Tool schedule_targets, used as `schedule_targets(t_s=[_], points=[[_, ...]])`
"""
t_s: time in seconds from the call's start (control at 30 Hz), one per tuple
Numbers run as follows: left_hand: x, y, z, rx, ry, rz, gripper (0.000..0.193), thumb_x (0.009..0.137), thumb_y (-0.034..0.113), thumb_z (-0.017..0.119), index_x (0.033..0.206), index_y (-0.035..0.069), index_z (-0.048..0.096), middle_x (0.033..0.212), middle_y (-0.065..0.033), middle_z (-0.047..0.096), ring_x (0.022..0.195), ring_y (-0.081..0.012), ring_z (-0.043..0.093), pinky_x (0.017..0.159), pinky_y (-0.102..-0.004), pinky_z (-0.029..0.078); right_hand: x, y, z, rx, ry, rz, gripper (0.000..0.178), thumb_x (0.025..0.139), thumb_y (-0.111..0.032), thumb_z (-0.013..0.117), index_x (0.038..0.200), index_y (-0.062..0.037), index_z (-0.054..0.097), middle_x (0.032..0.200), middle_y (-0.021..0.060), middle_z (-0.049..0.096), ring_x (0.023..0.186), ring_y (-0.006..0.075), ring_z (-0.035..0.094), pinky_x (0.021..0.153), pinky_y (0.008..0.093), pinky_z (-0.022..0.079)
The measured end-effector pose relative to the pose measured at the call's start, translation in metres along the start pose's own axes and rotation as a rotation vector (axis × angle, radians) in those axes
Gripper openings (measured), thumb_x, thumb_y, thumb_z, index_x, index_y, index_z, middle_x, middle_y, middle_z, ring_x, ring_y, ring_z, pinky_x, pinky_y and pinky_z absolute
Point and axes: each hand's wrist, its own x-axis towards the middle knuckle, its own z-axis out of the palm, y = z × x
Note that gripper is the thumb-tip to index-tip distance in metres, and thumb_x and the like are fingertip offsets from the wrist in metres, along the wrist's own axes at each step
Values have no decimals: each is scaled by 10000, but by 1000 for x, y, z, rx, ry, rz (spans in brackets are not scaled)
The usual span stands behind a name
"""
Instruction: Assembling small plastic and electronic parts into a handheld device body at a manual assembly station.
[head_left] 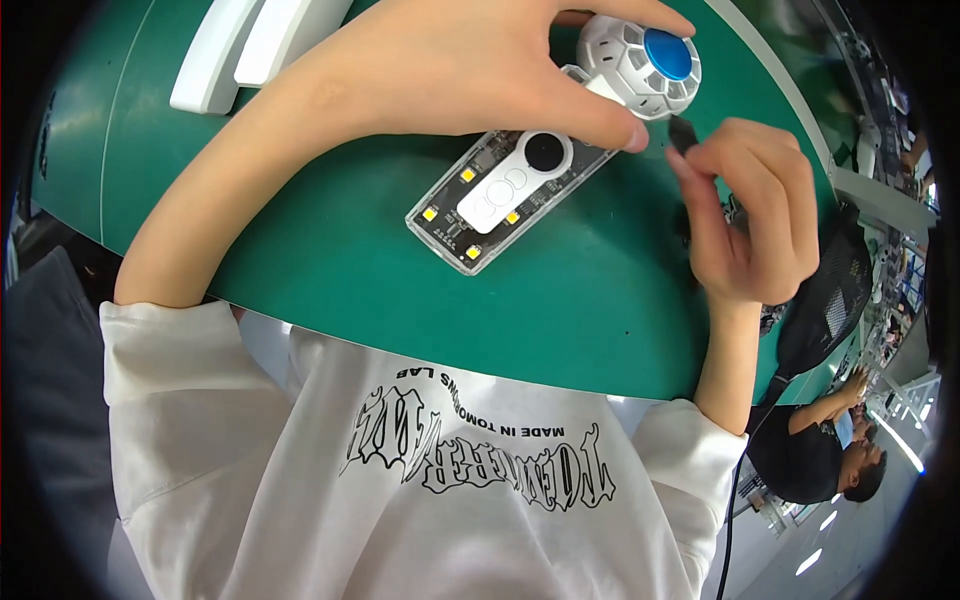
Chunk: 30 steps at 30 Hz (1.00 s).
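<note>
My left hand [500, 70] reaches across the table from the left. Its thumb and a finger curl around a white faceted ball with a blue disc [640, 65] on its face. Below that hand lies a clear rectangular case [455, 225] with a dark circuit board and yellow squares inside. On top of the case sits a white rounded panel [490, 205] with a black round button [545, 152]. Whether ball and case are joined is hidden by the thumb. Close to the ball's right side, my right hand [755, 205] pinches a small black piece [682, 133], too blurred to name.
Two long white plastic pieces [225, 50] lie at the far left of the green table [350, 260]. A black mesh bag [835, 285] and dark items sit beyond my right wrist. Farther right, a person in black [800, 455] is at another place.
</note>
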Motion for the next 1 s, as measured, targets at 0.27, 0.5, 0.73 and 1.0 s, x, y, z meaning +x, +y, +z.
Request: schedule_targets(t_s=[0.27,0.5,0.73,1.0], points=[[-1,-3,-3,-55,-35,-2,604,777,171,808,1289,-89,622,1305,-256,661,1151,-353,673,1010,-363,515,4,-4,-12,-16,-80,13,309,620,94,814,888,18,679,824,96,643,713,244,615,592,326,489],[-2,-3,-5,-50,-48,24,530,784,148,791,1241,-76,642,1219,-242,691,1062,-344,694,950,-358,535,3,-10,2,220,-159,411,225,717,81,791,896,12,674,849,63,628,709,170,575,582,277,446],[0,0,-1,-37,-4,24,460,793,140,781,1195,-54,667,1078,-204,727,939,-321,706,863,-338,554,8,-15,12,203,-36,642,142,804,-48,793,887,-3,688,805,49,649,673,154,577,576,262,442],[16,20,-4,102,-21,-166,478,790,152,797,1199,-67,677,1004,-227,746,877,-279,729,819,-334,559,-4,3,3,312,-127,872,326,879,-10,774,1155,-16,601,1005,35,603,907,95,611,634,215,522]])
